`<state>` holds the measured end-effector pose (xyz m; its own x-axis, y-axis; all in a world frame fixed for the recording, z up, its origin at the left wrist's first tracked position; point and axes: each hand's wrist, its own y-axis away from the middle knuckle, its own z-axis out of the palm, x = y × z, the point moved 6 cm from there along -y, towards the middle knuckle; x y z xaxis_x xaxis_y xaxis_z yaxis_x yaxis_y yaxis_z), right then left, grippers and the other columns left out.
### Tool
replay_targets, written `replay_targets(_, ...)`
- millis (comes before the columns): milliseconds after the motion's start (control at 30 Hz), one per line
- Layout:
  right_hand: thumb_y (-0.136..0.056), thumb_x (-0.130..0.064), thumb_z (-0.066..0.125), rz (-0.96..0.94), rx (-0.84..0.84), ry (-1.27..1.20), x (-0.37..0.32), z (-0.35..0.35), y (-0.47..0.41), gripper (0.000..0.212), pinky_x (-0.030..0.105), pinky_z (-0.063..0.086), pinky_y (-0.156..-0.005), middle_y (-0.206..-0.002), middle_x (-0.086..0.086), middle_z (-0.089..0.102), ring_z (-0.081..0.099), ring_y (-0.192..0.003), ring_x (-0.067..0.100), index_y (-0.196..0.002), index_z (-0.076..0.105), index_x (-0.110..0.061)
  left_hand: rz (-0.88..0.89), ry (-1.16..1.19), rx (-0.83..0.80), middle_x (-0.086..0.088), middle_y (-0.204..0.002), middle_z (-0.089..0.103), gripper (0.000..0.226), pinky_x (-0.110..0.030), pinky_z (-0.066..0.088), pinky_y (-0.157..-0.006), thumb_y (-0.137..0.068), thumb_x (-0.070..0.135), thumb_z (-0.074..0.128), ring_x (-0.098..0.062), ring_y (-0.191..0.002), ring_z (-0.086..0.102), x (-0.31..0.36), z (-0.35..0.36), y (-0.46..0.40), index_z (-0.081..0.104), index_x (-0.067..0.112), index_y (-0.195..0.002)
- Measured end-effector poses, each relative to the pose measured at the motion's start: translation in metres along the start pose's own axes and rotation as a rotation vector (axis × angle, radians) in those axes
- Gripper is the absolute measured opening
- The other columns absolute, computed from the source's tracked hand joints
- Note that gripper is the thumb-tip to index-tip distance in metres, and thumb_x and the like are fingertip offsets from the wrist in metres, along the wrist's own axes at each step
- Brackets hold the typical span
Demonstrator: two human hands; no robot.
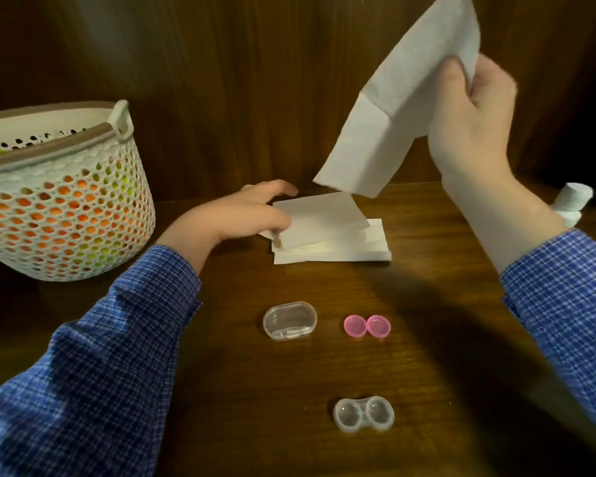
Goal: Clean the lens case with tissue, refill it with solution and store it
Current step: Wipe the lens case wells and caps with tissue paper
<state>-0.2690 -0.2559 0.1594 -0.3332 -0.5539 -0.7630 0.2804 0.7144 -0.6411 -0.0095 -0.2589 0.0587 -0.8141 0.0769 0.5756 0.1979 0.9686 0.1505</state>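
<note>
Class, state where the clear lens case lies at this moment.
The clear lens case lies open on the wooden table, nearest the camera, just below the two pink caps.

My right hand (pixel 475 118) is raised at upper right, fingers pinched; my left hand (pixel 241 213) presses down, fingers curled, mid-frame.
</note>
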Motion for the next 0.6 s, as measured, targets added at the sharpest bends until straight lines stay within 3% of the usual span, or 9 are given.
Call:
replay_targets(67, -0.107, -0.041, 0.042, -0.014, -0.082, 0.043, -0.010, -0.002, 0.006, 0.017, 0.013, 0.052, -0.081, -0.100, -0.026, 0.060, 0.058, -0.100, -0.011, -0.100, 0.056, -0.040, 0.006, 0.005, 0.085, 0.003, -0.161, 0.035, 0.079, -0.054, 0.035, -0.117, -0.072, 0.034, 0.062, -0.024, -0.148, 0.031, 0.011, -0.017, 0.014, 0.040, 0.044, -0.147)
replay_targets(167, -0.107, -0.043, 0.040, -0.048, -0.228, 0.143, -0.024, -0.006, 0.016, 0.022, 0.015, 0.047, -0.075, -0.095, -0.025, 0.059, 0.055, -0.097, -0.015, -0.101, 0.060, -0.035, 0.150, 0.263, 0.281, 0.005, -0.148, 0.052, 0.059, -0.049, 0.042, -0.115, -0.087, 0.036, 0.063, -0.016, -0.137, 0.049, 0.040, -0.033, 0.044, 0.050, 0.030, -0.145)
replay_targets(233, -0.107, -0.043, 0.040, -0.068, -0.329, 0.193, -0.033, -0.008, 0.025, 0.027, 0.014, 0.043, -0.071, -0.091, -0.022, 0.058, 0.054, -0.094, -0.016, -0.091, 0.059, -0.033, 0.229, 0.551, 0.247, 0.001, -0.136, 0.063, 0.054, -0.046, 0.049, -0.110, -0.091, 0.044, 0.057, -0.017, -0.126, 0.060, 0.060, -0.028, 0.065, 0.055, 0.023, -0.140)
replay_targets(300, -0.108, -0.043, 0.040, -0.090, -0.412, 0.232, -0.045, -0.010, 0.034, 0.029, 0.013, 0.042, -0.070, -0.090, -0.020, 0.058, 0.058, -0.093, -0.005, -0.087, 0.058, -0.034, 0.270, 0.684, 0.147, -0.001, -0.134, 0.067, 0.059, -0.047, 0.051, -0.106, -0.085, 0.058, 0.054, -0.021, -0.125, 0.063, 0.078, -0.020, 0.086, 0.059, 0.025, -0.134)
replay_targets(367, -0.108, -0.042, 0.041, -0.114, -0.464, 0.239, -0.059, -0.015, 0.044, 0.029, 0.015, 0.041, -0.071, -0.091, -0.019, 0.059, 0.060, -0.091, 0.005, -0.089, 0.060, -0.033, 0.260, 0.558, 0.104, 0.003, -0.135, 0.067, 0.063, -0.048, 0.053, -0.104, -0.082, 0.060, 0.065, -0.019, -0.125, 0.064, 0.091, -0.015, 0.105, 0.057, 0.027, -0.135)
replay_targets(467, -0.108, -0.041, 0.041, -0.148, -0.507, 0.230, -0.082, -0.023, 0.058, 0.030, 0.020, 0.043, -0.071, -0.093, -0.015, 0.061, 0.060, -0.091, 0.009, -0.094, 0.064, -0.027, 0.216, 0.350, 0.206, 0.003, -0.137, 0.065, 0.057, -0.049, 0.057, -0.100, -0.092, 0.029, 0.075, -0.017, -0.122, 0.066, 0.101, -0.016, 0.128, 0.050, 0.023, -0.143)
replay_targets(600, -0.108, -0.038, 0.045, -0.208, -0.580, 0.209, -0.116, -0.041, 0.083, 0.028, 0.009, 0.043, -0.064, -0.089, -0.015, 0.061, 0.060, -0.089, -0.003, -0.087, 0.063, -0.032, 0.251, 0.348, 0.315, 0.007, -0.127, 0.069, 0.048, -0.040, 0.063, -0.089, -0.096, 0.018, 0.071, -0.012, -0.112, 0.070, 0.106, -0.021, 0.162, 0.052, 0.025, -0.139)
